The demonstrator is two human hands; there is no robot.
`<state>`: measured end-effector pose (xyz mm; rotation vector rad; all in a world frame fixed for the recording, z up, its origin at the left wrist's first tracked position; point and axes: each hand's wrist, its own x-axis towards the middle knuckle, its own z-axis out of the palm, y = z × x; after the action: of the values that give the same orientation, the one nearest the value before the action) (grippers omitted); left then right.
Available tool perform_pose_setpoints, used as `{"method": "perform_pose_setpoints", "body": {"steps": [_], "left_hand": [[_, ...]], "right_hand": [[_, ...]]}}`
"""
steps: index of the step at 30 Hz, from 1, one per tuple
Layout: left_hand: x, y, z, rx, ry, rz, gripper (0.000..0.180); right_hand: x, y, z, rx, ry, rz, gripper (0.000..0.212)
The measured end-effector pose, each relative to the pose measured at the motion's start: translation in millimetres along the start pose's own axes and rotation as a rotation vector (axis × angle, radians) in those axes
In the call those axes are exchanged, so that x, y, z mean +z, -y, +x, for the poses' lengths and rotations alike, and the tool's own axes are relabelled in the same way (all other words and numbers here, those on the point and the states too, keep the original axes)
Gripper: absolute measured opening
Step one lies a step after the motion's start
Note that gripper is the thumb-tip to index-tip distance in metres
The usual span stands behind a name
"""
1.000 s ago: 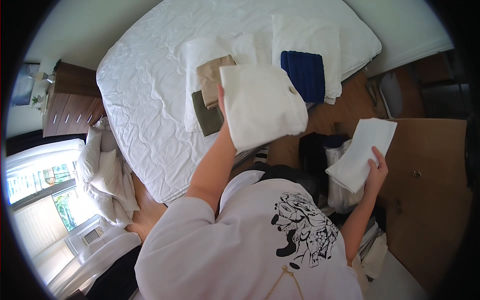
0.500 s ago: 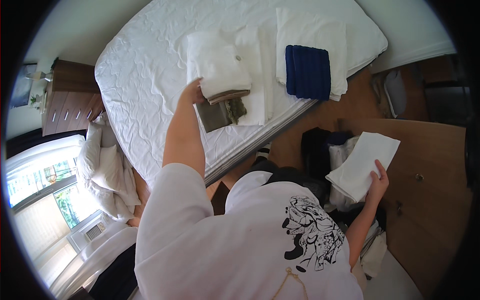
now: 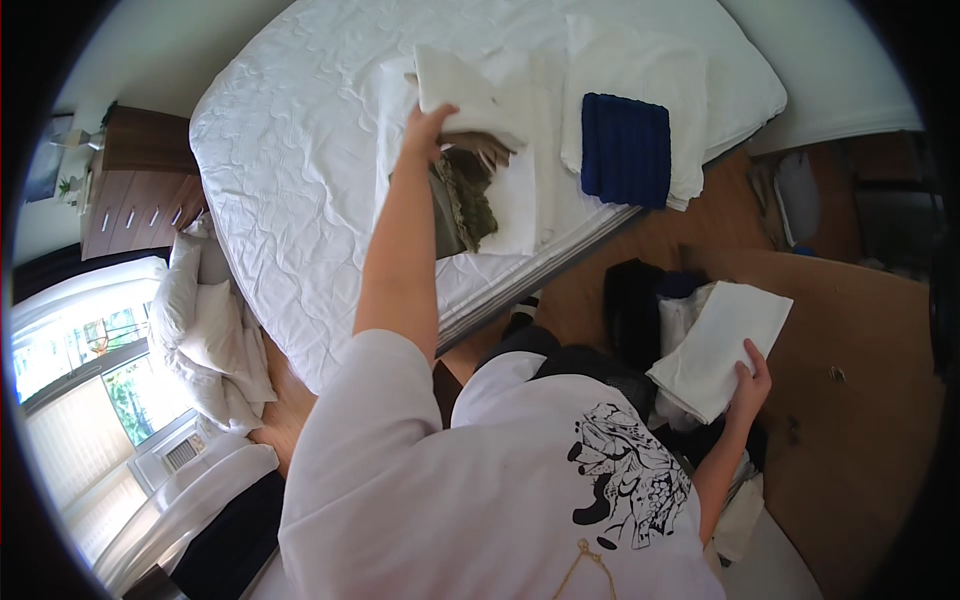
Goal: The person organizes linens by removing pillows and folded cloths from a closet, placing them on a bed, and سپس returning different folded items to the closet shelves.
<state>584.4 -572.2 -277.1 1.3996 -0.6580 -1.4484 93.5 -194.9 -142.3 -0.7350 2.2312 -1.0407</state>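
Note:
On the bed, my left hand (image 3: 428, 130) is closed on the near left edge of a folded white cloth (image 3: 462, 95), which is tilted up. A brown cloth (image 3: 484, 145) shows beneath it. Olive-green cloth with a ruffled edge (image 3: 468, 208) lies just below, on top of a wider folded white cloth (image 3: 518, 215). Off to the right, my right hand (image 3: 750, 385) grips a second folded white cloth (image 3: 722, 345) by its right side, thumb on top. The fingers behind that cloth are hidden.
A folded navy cloth (image 3: 627, 150) rests on more folded white cloth (image 3: 690, 110) near the bed's right edge. The quilted mattress (image 3: 290, 150) fills the far middle. Dark and pale items (image 3: 632, 300) sit beside a wooden panel (image 3: 850, 380). Pillows (image 3: 215, 330) are piled at left.
My left hand has moved right and farther away, lifting and tilting the folded white and brown cloths, so more olive-green cloth shows. My right hand, still holding its white cloth, has lowered slightly.

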Motion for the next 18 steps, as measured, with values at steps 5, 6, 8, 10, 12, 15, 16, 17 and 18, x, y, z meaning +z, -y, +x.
{"method": "perform_pose_setpoints", "body": {"steps": [5, 6, 8, 10, 12, 15, 16, 17, 18], "left_hand": [[-9.8, -67.0, 10.8, 0.134, 0.125, -0.122, 0.050], [-17.1, -69.2, 14.0, 0.119, 0.097, -0.073, 0.054], [-37.9, -53.2, 25.3, 0.081, -0.059, -0.031, 0.053], [-73.7, -17.6, 37.7, 0.008, -0.241, 0.110, 0.051], [-112.3, 38.0, 39.5, -0.117, -0.371, 0.384, 0.060], [-138.2, 121.5, 0.4, -0.323, -0.455, 0.656, 0.073], [-149.2, 140.7, -17.5, -0.308, -0.524, 0.693, 0.069], [-151.2, 151.9, -32.7, -0.305, -0.556, 0.710, 0.066], [-153.9, 160.6, -49.6, -0.300, -0.592, 0.726, 0.064]], "right_hand": [[1.4, 8.0, 3.9, 0.012, -0.016, 0.053, 0.044], [0.8, 7.4, 4.1, 0.007, -0.014, 0.050, 0.044], [0.5, 4.8, 4.4, 0.013, -0.019, 0.054, 0.044], [0.8, 0.5, 5.1, 0.016, -0.019, 0.063, 0.044], [-0.6, -3.8, 6.1, 0.024, -0.018, 0.103, 0.043], [2.4, -0.4, 7.0, 0.034, -0.025, 0.071, 0.043], [3.1, 1.9, 7.8, 0.031, -0.011, 0.081, 0.043], [4.8, 2.8, 7.8, 0.028, -0.005, 0.086, 0.043], [6.6, 4.2, 8.1, 0.023, 0.005, 0.093, 0.043]]}}
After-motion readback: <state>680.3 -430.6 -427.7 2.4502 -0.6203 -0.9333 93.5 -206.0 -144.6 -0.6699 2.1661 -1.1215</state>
